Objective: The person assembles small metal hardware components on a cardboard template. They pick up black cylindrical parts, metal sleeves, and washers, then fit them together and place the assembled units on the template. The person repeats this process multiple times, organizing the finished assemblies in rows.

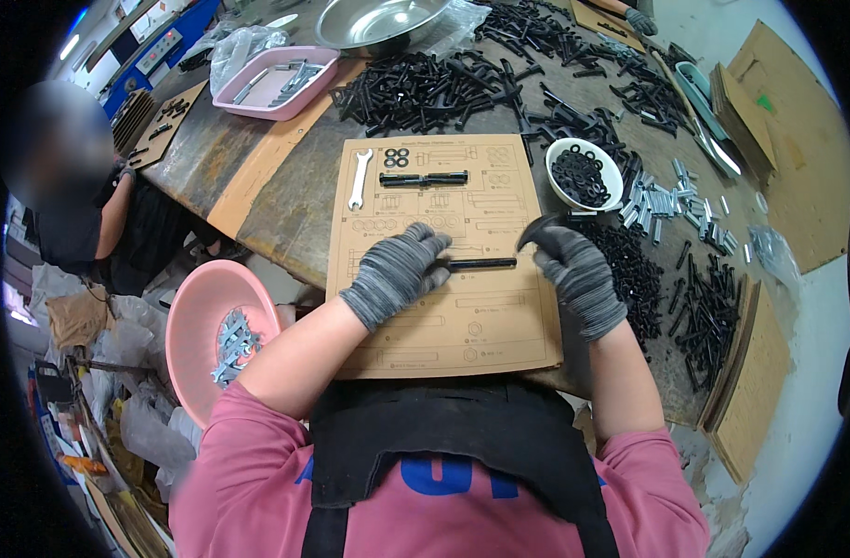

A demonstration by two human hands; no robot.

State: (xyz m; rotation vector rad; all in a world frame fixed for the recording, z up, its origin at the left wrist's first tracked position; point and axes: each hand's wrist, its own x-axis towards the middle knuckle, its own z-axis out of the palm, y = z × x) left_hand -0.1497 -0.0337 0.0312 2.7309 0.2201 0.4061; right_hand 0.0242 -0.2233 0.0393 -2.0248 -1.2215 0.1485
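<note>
Both hands wear grey knit gloves above a brown cardboard sheet (499,325) printed with part outlines. My left hand (397,272) has its fingers closed at the left end of a black rod (483,264) lying across the sheet. At the sheet's right edge, my right hand (581,277) grips a curved black metal part (536,229), its hooked end pointing left. Higher on the sheet lie a silver open-end wrench (360,179), several black rings (397,157) and a pair of black bolts (423,179) side by side.
A white bowl (559,190) of black rings stands right of the sheet, near silver sleeves (662,205) and heaped black bolts (708,316). Behind are black metal parts (415,91), a pink tray (276,104) and a steel basin (374,26). A pink basin (197,316) holds wrenches. Another person (72,205) sits left.
</note>
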